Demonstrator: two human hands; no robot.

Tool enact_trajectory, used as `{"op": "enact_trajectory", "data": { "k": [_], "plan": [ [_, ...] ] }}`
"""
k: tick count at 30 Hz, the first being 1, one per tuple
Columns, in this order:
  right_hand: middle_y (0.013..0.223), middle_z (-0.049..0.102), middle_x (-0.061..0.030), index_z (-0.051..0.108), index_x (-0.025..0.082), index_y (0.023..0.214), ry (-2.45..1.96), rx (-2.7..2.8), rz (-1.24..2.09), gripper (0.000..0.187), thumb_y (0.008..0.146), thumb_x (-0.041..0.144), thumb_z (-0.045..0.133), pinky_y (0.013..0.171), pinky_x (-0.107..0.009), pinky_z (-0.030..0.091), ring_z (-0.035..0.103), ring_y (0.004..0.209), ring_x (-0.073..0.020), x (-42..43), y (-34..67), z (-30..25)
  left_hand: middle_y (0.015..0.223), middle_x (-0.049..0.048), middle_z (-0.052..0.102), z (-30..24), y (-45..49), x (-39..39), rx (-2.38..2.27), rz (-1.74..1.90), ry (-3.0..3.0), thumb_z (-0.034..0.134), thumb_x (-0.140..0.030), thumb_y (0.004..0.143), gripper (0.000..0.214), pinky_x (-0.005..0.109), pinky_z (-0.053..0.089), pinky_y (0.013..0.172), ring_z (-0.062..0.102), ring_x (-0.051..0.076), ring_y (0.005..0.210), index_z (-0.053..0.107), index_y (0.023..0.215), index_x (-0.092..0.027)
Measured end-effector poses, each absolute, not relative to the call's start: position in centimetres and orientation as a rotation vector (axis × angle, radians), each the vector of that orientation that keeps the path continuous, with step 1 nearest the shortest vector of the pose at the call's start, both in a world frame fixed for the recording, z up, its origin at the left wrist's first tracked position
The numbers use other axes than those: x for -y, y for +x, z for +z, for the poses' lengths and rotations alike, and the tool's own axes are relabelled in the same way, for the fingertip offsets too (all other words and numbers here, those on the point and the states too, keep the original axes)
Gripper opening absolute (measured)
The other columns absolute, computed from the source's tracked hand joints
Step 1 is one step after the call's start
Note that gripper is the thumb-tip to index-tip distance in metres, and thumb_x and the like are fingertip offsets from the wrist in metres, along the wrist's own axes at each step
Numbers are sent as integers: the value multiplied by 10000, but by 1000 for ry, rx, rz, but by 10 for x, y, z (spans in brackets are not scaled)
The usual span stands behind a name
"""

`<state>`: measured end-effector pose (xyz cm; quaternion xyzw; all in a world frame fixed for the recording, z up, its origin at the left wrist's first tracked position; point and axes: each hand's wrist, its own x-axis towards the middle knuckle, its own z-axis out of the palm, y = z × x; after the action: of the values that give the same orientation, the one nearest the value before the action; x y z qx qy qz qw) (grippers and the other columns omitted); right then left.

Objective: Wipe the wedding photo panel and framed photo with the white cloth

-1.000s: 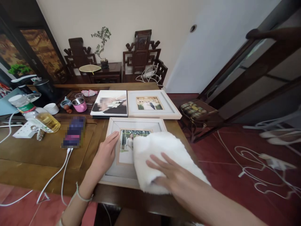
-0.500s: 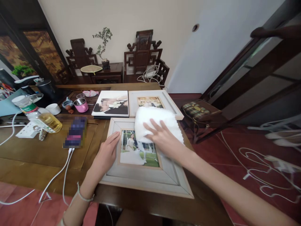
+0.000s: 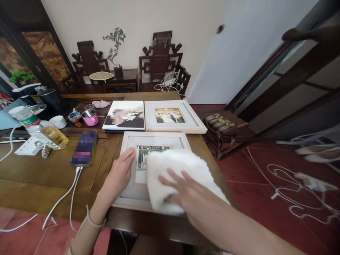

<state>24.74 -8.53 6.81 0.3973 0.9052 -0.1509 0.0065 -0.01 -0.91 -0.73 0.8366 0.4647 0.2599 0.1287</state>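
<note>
In the head view a pale wooden picture frame (image 3: pixel 126 193) lies flat on the table, with a wedding photo (image 3: pixel 141 156) inside it. My left hand (image 3: pixel 120 171) rests along the frame's left side, fingers stretched out and lying flat. A white cloth (image 3: pixel 183 161) covers the right part of the frame and most of the photo. My right hand (image 3: pixel 183 189) is on the cloth with its fingers spread and the thumb bent in, holding it down against the frame. Motion blurs this hand slightly.
Behind lie a second framed photo (image 3: pixel 174 128) and a photo album (image 3: pixel 123 124). To the left are a phone (image 3: pixel 84 148) with cables, a power strip (image 3: pixel 28 146), a bottle (image 3: pixel 50 132) and a pink cup (image 3: pixel 90 118). A plaid bag (image 3: pixel 220 122) sits right of the table.
My right hand has moved the cloth towards me, from the frame's far edge down to its near right part. The photo behind is uncovered now. My left hand has stayed in place.
</note>
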Motion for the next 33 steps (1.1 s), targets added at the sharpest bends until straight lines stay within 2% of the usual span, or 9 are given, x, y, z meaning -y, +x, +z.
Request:
{"op": "enact_trajectory", "data": {
  "k": [5,8,11,15,21,24,28,31,33],
  "plan": [
    [1469,373,-165,642,137,1174,1501,-2803,106,660,611,-133,429,1048,-670,250,203,1370,-427,5,244,44,1420,115,464,-10,-2,9,-1326,777,2421,333,-32,908,489,464,342,1103,385,222,1349,456,1356,-186],
    [1475,363,-163,653,105,1148,1466,-2828,173,604,644,-134,422,1048,-692,220,175,1370,-451,-17,239,41,1416,118,467,-12,-3,9,-1314,792,2416,335,-31,908,488,463,345,1101,387,221,1348,460,1353,-189],
    [1460,408,-118,688,143,1088,1359,-2847,90,568,652,-126,442,1056,-669,239,215,1360,-445,-2,230,42,1420,117,463,-13,-3,8,-1313,796,2419,333,-30,906,493,456,342,1105,381,217,1351,448,1361,-182],
    [1444,433,-112,705,186,1041,1215,-2816,-270,480,647,-34,541,1035,-670,278,282,1340,-442,53,226,57,1429,104,454,-12,-3,9,-1326,786,2414,333,-28,902,515,451,339,1108,377,214,1354,426,1380,-196],
    [1393,505,37,711,288,954,1001,-2906,-614,396,730,30,510,1098,-498,315,370,1337,-289,111,232,86,1425,116,457,-9,-2,10,-1345,746,2413,324,-25,899,505,460,336,1107,377,222,1354,442,1369,-168],
    [1416,480,13,704,260,994,1060,-2894,-669,433,704,13,499,1092,-519,317,339,1354,-299,99,228,76,1426,124,455,-9,-2,10,-1336,745,2419,322,-24,894,510,466,339,1105,377,224,1353,435,1374,-158],
    [1467,404,-50,676,223,1101,1332,-2858,-336,622,620,-96,443,1078,-607,275,235,1378,-362,47,225,52,1426,120,457,-10,-2,9,-1326,790,2429,329,-34,903,510,471,344,1101,388,224,1346,426,1381,-181],
    [1460,401,-97,683,168,1090,1498,-2865,89,592,646,-126,424,1076,-654,224,199,1376,-405,7,227,42,1430,113,453,-12,-3,9,-1321,785,2438,333,-42,912,502,469,344,1102,386,224,1348,424,1383,-192],
    [1464,390,-109,687,156,1077,1515,-2876,191,556,673,-123,427,1067,-681,203,178,1377,-420,-8,228,38,1430,111,452,-12,-3,9,-1321,777,2441,335,-42,912,505,471,347,1099,383,225,1350,420,1385,-198]
  ]
}}
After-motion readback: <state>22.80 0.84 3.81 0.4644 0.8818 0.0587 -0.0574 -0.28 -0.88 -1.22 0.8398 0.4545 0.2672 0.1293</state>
